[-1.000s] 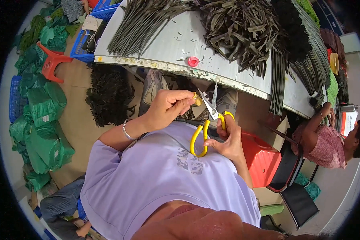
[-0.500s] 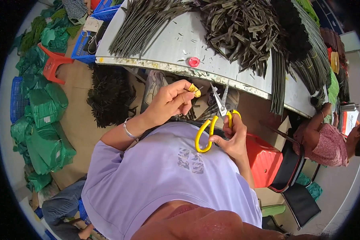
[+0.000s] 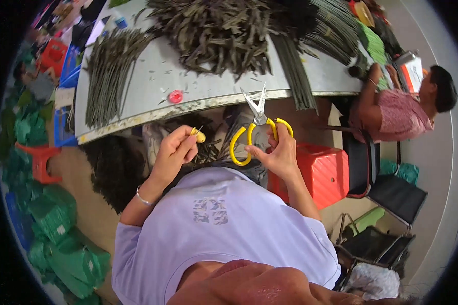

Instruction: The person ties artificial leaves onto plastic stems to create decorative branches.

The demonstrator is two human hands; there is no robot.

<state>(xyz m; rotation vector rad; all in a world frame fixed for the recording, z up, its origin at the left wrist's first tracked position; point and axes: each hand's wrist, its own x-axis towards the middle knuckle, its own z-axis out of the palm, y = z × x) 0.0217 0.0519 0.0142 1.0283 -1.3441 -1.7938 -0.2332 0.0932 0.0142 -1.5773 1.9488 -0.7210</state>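
Our right hand (image 3: 280, 155) has its grip clenched through the yellow loops of the scissors (image 3: 259, 127), fingers wrapped around the handles. The blades poke up and away from that grip, spread apart in a narrow V, tips just short of the counter (image 3: 152, 86) edge.

Off to the left of the scissors grip, our left hand (image 3: 172, 152) is pinched shut on a small yellow piece (image 3: 200, 136), held between thumb and fingertips, with a thin dark strand sticking up beside it. There's a thin bracelet (image 3: 143, 200) on that wrist. The two hands are near each other but not touching, and the yellow piece sits a bit lower than the blade tips.

Between and under the hands there's a heap of dark strips (image 3: 208, 150). Beyond the blades, the counter carries a big pile of dark strips (image 3: 213, 30), a bundle of long thin ones (image 3: 104, 76) farther left, and a small red cap (image 3: 175, 96). Right of the scissors hand sits a red stool (image 3: 323, 173), and farther right another person (image 3: 397, 109) in pink works at the counter.
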